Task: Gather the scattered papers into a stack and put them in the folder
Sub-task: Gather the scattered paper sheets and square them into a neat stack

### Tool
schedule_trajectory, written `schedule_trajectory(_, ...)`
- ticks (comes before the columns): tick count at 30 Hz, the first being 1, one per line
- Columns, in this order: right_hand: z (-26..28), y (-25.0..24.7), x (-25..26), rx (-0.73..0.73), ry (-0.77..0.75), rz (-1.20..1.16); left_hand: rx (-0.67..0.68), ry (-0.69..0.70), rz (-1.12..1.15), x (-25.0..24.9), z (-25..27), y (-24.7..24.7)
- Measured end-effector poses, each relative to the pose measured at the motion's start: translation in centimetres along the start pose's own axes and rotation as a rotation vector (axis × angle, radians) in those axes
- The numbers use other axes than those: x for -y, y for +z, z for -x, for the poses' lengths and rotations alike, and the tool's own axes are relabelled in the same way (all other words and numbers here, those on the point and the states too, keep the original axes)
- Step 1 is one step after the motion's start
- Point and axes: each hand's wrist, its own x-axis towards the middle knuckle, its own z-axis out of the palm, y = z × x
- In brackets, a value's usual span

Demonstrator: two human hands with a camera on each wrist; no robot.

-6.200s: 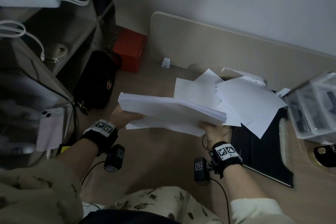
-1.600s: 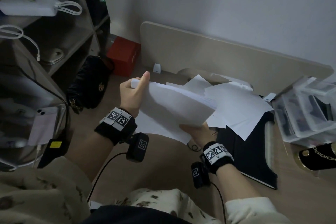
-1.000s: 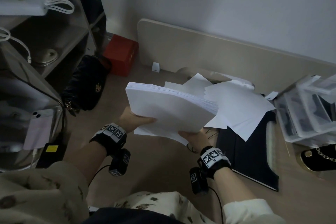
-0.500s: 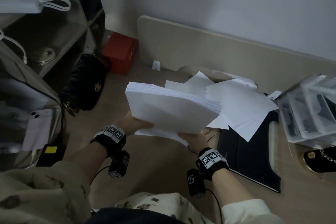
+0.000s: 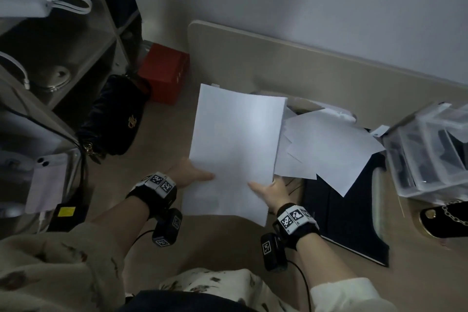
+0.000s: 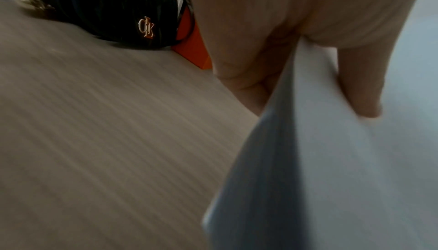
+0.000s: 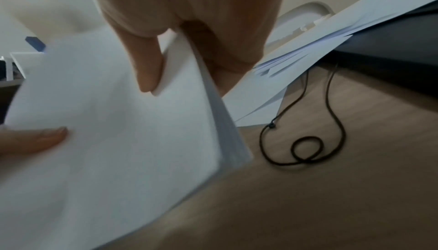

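A thick stack of white paper (image 5: 235, 149) is held flat above the wooden desk, its long side running away from me. My left hand (image 5: 188, 172) pinches its near left edge, thumb on top. My right hand (image 5: 271, 191) pinches the near right edge the same way. The wrist views show each thumb on the top sheet (image 6: 355, 160) (image 7: 106, 123) with fingers underneath. Several loose sheets (image 5: 326, 144) lie fanned to the right, partly over the dark folder (image 5: 347, 223), which lies flat on the desk.
A black handbag (image 5: 114, 121) and a red box (image 5: 164, 72) sit at the left by a shelf unit (image 5: 63, 33). Clear plastic boxes (image 5: 430, 149) stand at the right. A thin black cord (image 7: 305, 141) loops on the desk beside the folder.
The stack has been turned from a tilted, edge-on hold to lie flat with its long side pointing away. Both hands have shifted to its near edge, thumbs on top.
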Motion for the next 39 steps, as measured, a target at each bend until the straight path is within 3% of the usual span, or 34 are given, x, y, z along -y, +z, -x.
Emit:
schedule_trajectory(5,1.0,-0.1,0.3,0.051,0.014,-0.018,0.007,-0.019,-0.034,0.6,0.5,0.9)
schedule_trajectory(9,1.8,0.4,1.0,-0.005,-0.047,-0.094,-0.114,-0.049,0.104,0.8,0.8,1.0)
schedule_trajectory(14,1.5,0.5,2.4,-0.101,-0.152,-0.168,-0.248,0.164,0.42,-0.8,1.7,1.2)
schedule_trajectory(18,1.8,0.8,2.4,-0.122,-0.225,-0.213,-0.292,0.169,0.496,-1.0,1.8,1.2)
schedule_trajectory(30,2.1,1.1,2.8,-0.003,-0.193,-0.197,-0.204,0.078,0.442,1.6,1.6,1.0)
schedule_trajectory(34,2.1,1.5,2.1,-0.017,-0.133,-0.237,-0.212,0.015,0.353,2.3,0.9,1.0)
schedule_trajectory(39,1.6,1.5,2.3,-0.053,-0.139,-0.216,-0.225,0.061,0.353,1.9,1.1,1.3)
